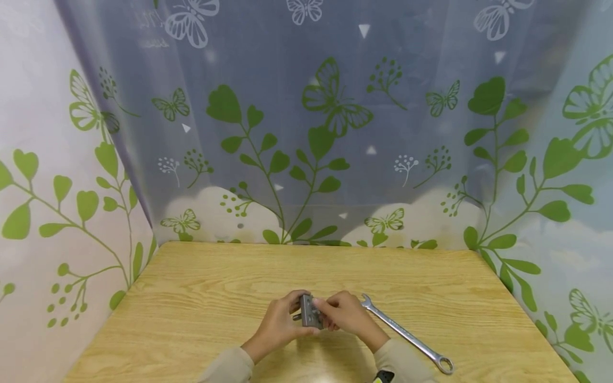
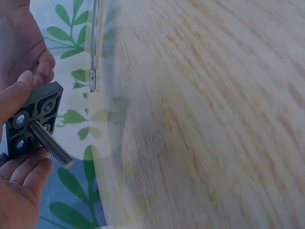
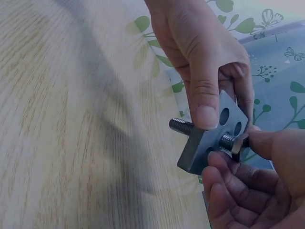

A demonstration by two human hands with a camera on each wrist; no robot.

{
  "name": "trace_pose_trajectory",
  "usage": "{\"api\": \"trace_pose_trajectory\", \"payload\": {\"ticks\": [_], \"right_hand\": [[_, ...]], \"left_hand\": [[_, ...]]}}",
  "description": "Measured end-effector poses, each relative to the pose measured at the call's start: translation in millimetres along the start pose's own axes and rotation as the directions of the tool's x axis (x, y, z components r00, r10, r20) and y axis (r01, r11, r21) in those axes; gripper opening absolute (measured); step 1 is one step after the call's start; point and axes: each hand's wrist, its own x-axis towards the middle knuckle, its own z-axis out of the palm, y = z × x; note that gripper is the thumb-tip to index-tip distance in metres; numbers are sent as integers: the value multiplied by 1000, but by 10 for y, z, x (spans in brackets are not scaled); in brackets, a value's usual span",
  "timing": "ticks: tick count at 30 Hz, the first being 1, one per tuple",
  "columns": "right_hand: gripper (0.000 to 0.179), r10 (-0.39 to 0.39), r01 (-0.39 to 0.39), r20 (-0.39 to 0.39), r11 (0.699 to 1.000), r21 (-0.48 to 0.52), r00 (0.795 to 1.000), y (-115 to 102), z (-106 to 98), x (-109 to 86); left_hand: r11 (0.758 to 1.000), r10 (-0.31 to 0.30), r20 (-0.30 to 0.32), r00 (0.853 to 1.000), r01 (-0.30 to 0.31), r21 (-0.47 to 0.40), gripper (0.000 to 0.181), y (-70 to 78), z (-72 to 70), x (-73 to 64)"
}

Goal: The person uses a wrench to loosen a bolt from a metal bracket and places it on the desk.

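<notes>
My left hand (image 1: 280,319) grips a square grey metal plate (image 1: 307,313) by its edges, thumb on one side and fingers on the other. A threaded bolt (image 2: 51,143) passes through the plate's middle, and its shank sticks out on the far side from my right hand. Round holes surround it on the face (image 3: 217,138) seen in the right wrist view; the other face is dark and ribbed. My right hand (image 1: 351,316) pinches the bolt's head (image 3: 239,144) between thumb and fingers. A short stretch of thread shows between head and plate.
A combination wrench (image 1: 406,334) lies slantwise on the wooden table (image 1: 230,276), right of my hands. Behind and at both sides hang curtains (image 1: 268,170) printed with leaves and butterflies. A watch (image 1: 383,376) is on my right wrist.
</notes>
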Motion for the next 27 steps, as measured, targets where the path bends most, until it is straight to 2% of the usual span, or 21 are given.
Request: {"api": "trace_pose_trajectory", "payload": {"ticks": [6, 10, 13, 21, 27], "right_hand": [[19, -98, 98, 4, 992, -77, 995, 0, -30, 11], [18, -164, 164, 7, 981, -104, 986, -7, -49, 1], [18, -177, 177, 5, 979, -102, 984, -27, -59, -10], [23, -171, 171, 9, 979, -110, 985, -12, -52, -21], [40, -80, 78, -11, 992, -97, 997, 24, -27, -34]], "left_hand": [[999, -25, 6, 1000, 25, -22, 73, -10, -6, 0], [997, -50, 4, 999, 50, -50, 75, -27, -8, 3], [997, -53, 2, 999, 53, -60, 75, -22, -12, 5], [999, -34, 0, 999, 34, -40, 74, -34, -4, -2], [999, -41, 2, 999, 41, -9, 73, -53, -1, -7]]}}
